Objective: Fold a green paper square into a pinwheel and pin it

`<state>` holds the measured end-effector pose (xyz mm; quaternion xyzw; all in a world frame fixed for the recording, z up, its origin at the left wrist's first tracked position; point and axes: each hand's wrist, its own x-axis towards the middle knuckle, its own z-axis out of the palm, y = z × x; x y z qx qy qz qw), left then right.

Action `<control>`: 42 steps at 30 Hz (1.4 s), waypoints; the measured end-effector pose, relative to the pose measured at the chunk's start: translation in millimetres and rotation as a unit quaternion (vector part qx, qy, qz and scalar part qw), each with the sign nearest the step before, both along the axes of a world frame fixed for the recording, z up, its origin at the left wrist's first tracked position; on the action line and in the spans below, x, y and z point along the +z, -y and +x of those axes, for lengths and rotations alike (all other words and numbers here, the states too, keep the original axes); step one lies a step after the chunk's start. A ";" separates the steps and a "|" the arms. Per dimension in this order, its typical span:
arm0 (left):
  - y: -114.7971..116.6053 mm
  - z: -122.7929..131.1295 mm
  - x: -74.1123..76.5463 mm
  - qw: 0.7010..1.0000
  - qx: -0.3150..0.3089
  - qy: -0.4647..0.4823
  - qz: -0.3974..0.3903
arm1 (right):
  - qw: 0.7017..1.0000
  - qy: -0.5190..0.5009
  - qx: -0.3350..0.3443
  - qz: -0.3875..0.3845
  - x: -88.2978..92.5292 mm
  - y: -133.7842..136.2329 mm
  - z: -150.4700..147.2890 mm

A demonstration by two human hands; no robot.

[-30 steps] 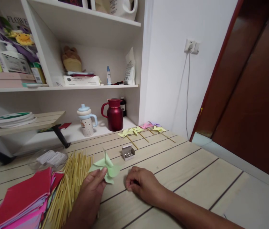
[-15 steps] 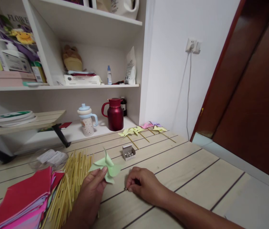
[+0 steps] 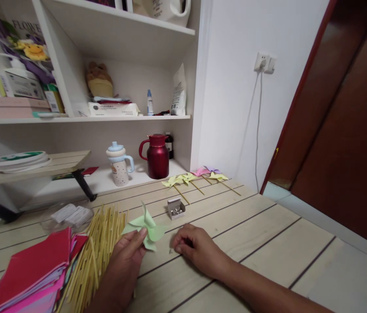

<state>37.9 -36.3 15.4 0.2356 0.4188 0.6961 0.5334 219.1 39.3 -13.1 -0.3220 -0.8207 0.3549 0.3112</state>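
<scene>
My left hand (image 3: 123,256) pinches a light green folded paper pinwheel (image 3: 144,226) by its centre, just above the wooden table (image 3: 251,234). My right hand (image 3: 193,250) rests on the table beside it, fingers curled in a pinch around something tiny that I cannot make out. A small open box of pins (image 3: 176,208) stands just beyond both hands. A heap of thin yellow sticks (image 3: 97,248) lies left of my left hand.
A stack of red and pink paper squares (image 3: 30,271) lies at the near left. Several finished pinwheels on sticks (image 3: 196,178) lie at the table's far edge. A red thermos (image 3: 156,156) and a spouted cup (image 3: 119,164) stand on the low shelf behind.
My right hand has lifted slightly and shifted a little up the table. The left hand and green pinwheel have barely moved.
</scene>
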 end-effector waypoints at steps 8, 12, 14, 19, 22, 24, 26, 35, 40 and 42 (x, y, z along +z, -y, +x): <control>2.2 -0.2 0.3 1.000 -0.015 0.015 0.004 | 0.998 0.052 -0.046 -0.005 3.1 5.3 -4.3; 0.3 -2.8 -6.2 0.999 -0.023 0.023 0.007 | 0.992 0.100 -0.074 0.012 4.0 10.6 -9.0; -0.7 -3.8 -8.6 0.999 -0.031 0.025 0.007 | 0.990 0.112 -0.079 0.016 4.5 11.9 -10.7; -1.7 -4.1 -9.6 0.999 -0.035 0.030 0.007 | 0.992 0.114 -0.060 0.019 4.5 12.5 -14.8; -2.1 -3.6 -8.7 0.999 -0.035 0.033 0.011 | 0.994 0.097 -0.045 0.021 3.8 12.7 -16.7; -2.4 -3.3 -8.2 0.999 -0.035 0.034 0.014 | 0.996 0.083 -0.032 0.018 3.0 12.5 -16.9; -2.4 -3.0 -7.8 0.999 -0.033 0.034 0.015 | 0.997 0.073 -0.033 0.009 1.7 11.7 -16.2; 0.4 -3.4 -7.2 0.998 -0.038 0.037 0.020 | 0.993 0.083 -0.076 0.028 2.1 13.3 -13.9; -0.6 -2.8 -7.0 0.999 -0.021 0.037 0.008 | 0.993 0.093 -0.064 0.030 2.9 13.3 -13.3; -1.4 -2.5 -6.9 0.999 -0.021 0.035 0.008 | 0.995 0.085 -0.054 0.024 1.9 12.3 -12.9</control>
